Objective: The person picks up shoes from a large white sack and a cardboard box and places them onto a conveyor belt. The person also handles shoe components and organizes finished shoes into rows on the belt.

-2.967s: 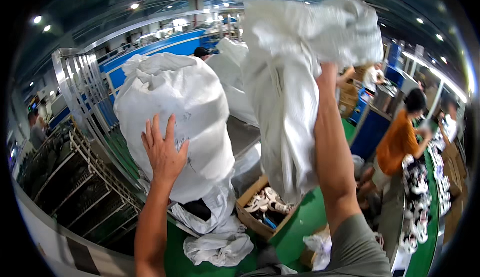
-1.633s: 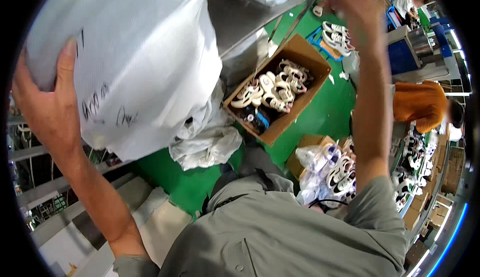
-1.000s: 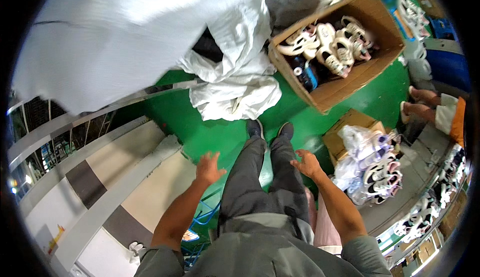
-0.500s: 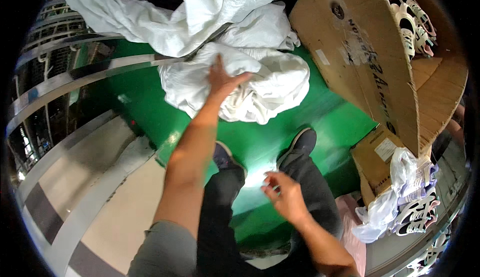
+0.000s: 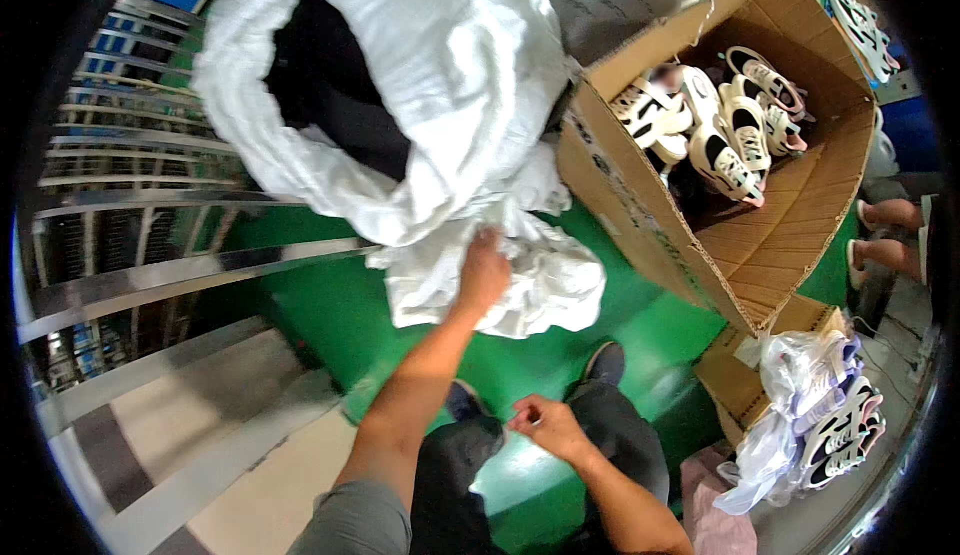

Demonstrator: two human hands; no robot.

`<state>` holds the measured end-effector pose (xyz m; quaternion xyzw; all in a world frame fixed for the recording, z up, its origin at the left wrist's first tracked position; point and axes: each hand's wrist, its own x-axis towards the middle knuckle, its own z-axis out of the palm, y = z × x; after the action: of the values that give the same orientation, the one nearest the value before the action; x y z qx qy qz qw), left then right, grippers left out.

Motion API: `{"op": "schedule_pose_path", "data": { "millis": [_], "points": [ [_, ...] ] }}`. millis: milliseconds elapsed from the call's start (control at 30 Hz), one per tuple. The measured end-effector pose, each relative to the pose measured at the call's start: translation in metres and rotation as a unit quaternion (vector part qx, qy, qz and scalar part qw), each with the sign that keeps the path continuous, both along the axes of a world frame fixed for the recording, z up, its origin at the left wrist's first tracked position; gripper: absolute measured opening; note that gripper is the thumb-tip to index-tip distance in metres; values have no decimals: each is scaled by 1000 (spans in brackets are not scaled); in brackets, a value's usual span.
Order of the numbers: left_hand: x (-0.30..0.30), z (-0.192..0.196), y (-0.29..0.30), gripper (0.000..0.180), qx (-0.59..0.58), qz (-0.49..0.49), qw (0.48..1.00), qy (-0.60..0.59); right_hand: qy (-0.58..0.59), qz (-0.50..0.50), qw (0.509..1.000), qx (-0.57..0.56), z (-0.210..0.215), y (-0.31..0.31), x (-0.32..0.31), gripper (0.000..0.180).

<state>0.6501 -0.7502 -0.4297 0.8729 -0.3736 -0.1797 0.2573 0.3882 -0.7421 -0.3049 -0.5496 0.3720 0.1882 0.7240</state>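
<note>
Near the lower edge, above the person's dark trouser legs, the right hand (image 5: 548,427) hung loose at knee level, its fingers (image 5: 522,419) lightly curled and holding nothing that could be made out. It seemed to idle there while the other arm did the reaching. The left hand (image 5: 484,273) stretched forward and down, fingers closed into the crumpled white sack (image 5: 520,285) lying on the green floor (image 5: 320,305), gripping a fold near its upper edge; the thumb side was hidden by the cloth, so how firm the grip was stayed unclear. The sack looked like woven plastic cloth, limp and deeply creased, bunched into a soft heap just ahead of the shoes (image 5: 604,363) on the person's feet. Touching it from above sagged a much larger white bag (image 5: 440,75) of the same stuff, its mouth gaping on a dark inside, its weight slumped toward the floor. Just right of both stood an open cardboard box (image 5: 650,225), stiff and brown, tilted in the view, with black-and-white sneakers (image 5: 722,125) loosely piled in its far corner. Lower right, more sneakers sat bundled in a clear plastic bag (image 5: 800,425) on a smaller carton (image 5: 735,380). To the left ran shiny metal rails (image 5: 150,285).
</note>
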Motion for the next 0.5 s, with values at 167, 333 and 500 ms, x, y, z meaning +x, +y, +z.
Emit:
{"op": "schedule_pose_path", "data": {
  "millis": [167, 333, 500],
  "points": [
    [-62, 162, 158, 42, 104, -220, 928, 281, 114, -100, 984, 90, -17, 39, -40, 37],
    [-57, 273, 419, 42, 589, -164, 761, 216, 96, -241, 959, 119, 69, 15, -90, 25],
    [-40, 372, 494, 31, 586, -262, 739, 204, 145, -430, 890, 37, 148, -41, -150, 13]
  ]
}}
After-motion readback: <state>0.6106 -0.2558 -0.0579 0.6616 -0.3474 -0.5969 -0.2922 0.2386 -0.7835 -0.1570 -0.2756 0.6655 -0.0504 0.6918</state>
